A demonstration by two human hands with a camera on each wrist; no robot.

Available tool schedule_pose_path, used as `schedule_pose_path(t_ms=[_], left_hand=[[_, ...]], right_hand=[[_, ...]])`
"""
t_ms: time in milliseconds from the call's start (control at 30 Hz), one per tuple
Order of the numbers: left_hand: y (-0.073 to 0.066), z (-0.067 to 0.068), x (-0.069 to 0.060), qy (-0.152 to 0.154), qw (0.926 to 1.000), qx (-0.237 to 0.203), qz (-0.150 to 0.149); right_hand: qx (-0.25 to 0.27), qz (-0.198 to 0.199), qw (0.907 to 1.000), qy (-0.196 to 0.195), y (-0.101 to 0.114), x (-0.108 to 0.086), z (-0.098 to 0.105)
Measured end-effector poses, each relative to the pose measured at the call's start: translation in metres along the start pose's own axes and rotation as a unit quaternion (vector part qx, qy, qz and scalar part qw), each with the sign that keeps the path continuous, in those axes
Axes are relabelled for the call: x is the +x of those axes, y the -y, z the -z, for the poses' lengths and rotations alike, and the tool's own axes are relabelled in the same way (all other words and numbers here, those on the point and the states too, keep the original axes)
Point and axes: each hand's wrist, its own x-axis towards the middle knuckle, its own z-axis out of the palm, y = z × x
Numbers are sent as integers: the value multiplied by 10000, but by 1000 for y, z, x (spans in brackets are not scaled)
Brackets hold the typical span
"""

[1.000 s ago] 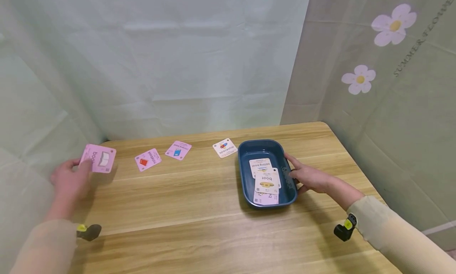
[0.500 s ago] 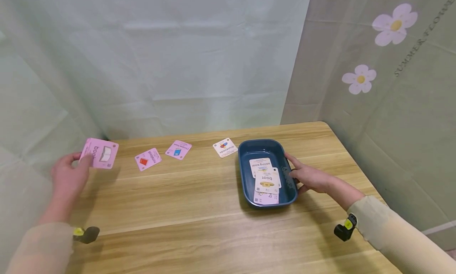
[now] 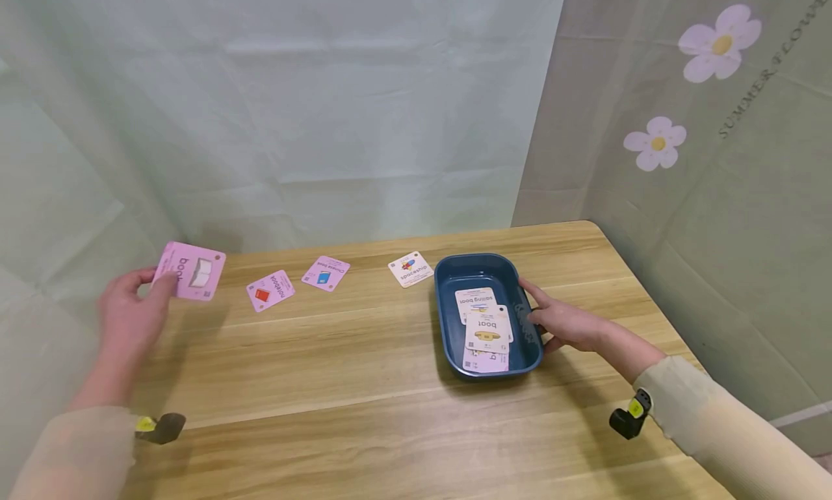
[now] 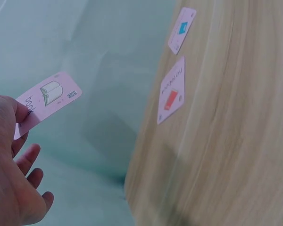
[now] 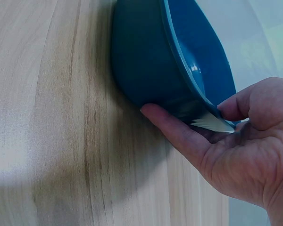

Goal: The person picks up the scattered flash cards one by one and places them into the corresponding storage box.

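Between thumb and fingers my left hand (image 3: 133, 316) pinches a pink flashcard (image 3: 192, 270) reading "book", raised above the table's far left corner. In the left wrist view that card (image 4: 49, 101) shows an open book, and the other fingers are loosely bent. My right hand (image 3: 568, 325) grips the right side of a blue plastic bin (image 3: 445, 326). The right wrist view has the thumb over the rim of the bin (image 5: 141, 52) and a finger along its outside. Inside the bin lie several overlapping cards, a "boat" card (image 3: 487, 332) uppermost.
On the wooden table (image 3: 312, 413) lie a pink "notebook" card (image 3: 270, 291), a pink "Chinese book" card (image 3: 325, 274) and a white "spaceship" card (image 3: 411, 269), in a row along the back. Pale curtains (image 3: 357, 110) hang behind and at both sides.
My left hand has lifted the book card a little higher and moved it slightly to the right. My right hand and the bin have stayed in place.
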Motion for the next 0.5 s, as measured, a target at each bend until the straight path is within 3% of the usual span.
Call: schedule_pose_path(t_ms=[267, 500], left_hand=[[-11, -7, -5, -185, 9992, -80, -336], [-20, -12, -10, -96, 9986, -84, -508]], right_hand=[[2, 0, 10000, 4, -1, 1, 1], [12, -10, 10000, -1, -2, 1, 1]])
